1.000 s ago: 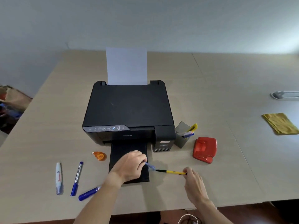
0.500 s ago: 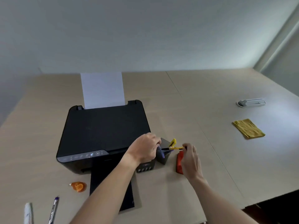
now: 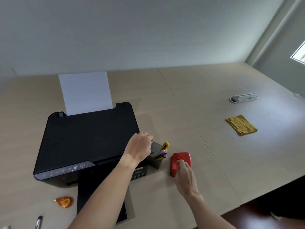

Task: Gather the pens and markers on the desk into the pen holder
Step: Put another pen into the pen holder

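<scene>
Holder [image 3: 154, 160] leans, pens [image 3: 160, 154] protruding; left hand [image 3: 140, 148] fingers curl at its rim (grip unclear), right hand [image 3: 184, 172] open, empty. Knock could tip it.

The dark square pen holder [image 3: 155, 160] stands upright just right of the left fingers [image 3: 149, 139], pens [image 3: 160, 154] leaning inside. A blue marker [image 3: 38, 222] lies far left of them.

worktop [image 3: 206, 100]: pale wood-look laminate, smooth, slight sheen | printer [image 3: 89, 138]: matt black plastic | cloth [image 3: 241, 124]: yellow fabric, soft-textured | hole punch [image 3: 180, 158]: glossy red plastic
</scene>
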